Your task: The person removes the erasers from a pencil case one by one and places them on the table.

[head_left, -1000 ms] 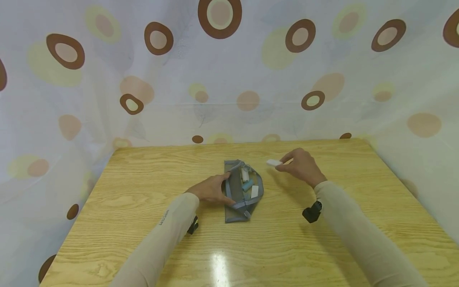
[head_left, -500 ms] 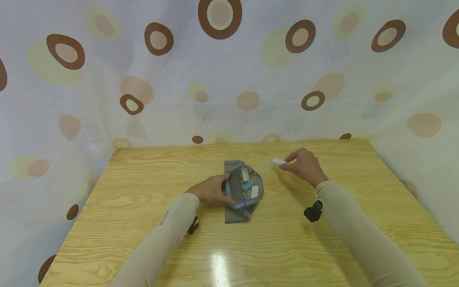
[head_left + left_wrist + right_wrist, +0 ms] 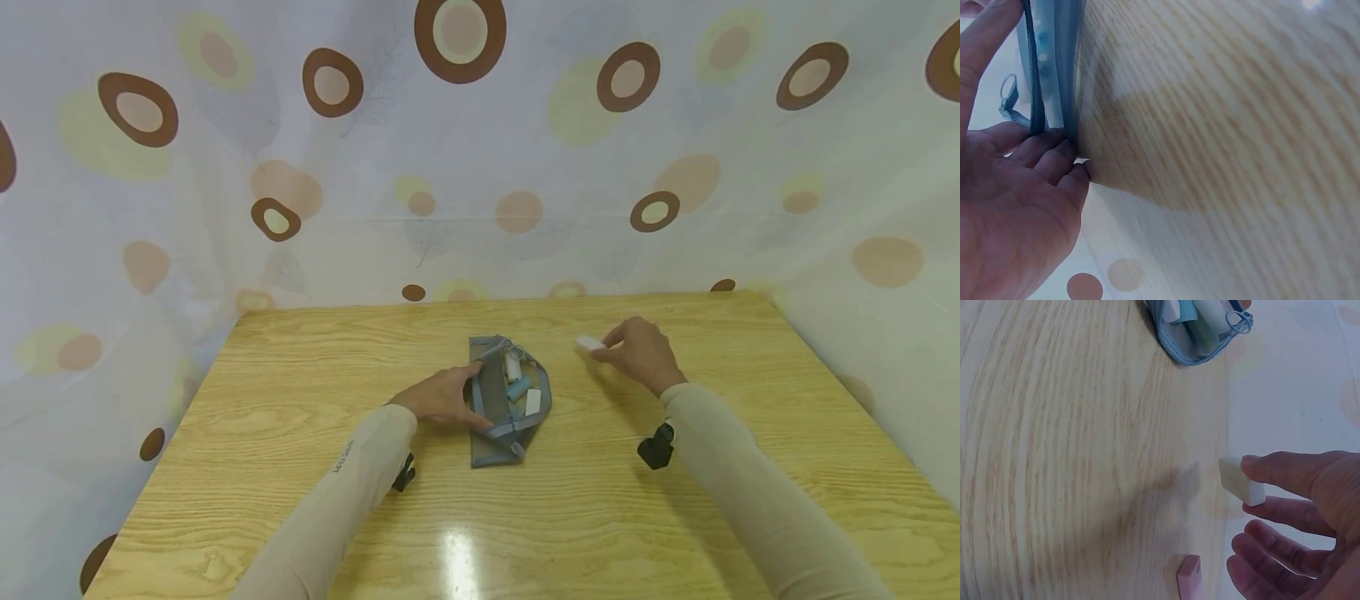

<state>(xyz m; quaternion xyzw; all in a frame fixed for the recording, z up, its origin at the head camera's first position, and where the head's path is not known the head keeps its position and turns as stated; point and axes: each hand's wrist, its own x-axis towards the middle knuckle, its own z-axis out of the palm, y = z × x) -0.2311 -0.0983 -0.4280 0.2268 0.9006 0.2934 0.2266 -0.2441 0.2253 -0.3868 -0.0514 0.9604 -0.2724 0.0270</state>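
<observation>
A grey-blue mesh zip pouch lies on the table with its zipper side spread apart. My left hand grips it from the left, thumb and fingers across its edge; the left wrist view has the fingertips against the zipper. Inside the pouch are a white item near a loop, a light blue cylinder and a white block. My right hand pinches a white eraser between thumb and index finger, above the table and right of the pouch. Its other fingers are loosely bent.
Below the right hand, a pink eraser lies on the table, seen only in the right wrist view. The wooden table meets a patterned sheet behind and at both sides.
My right hand has drawn a little to the right, away from the pouch, and slightly lowered with the white eraser. The left hand and pouch stay put.
</observation>
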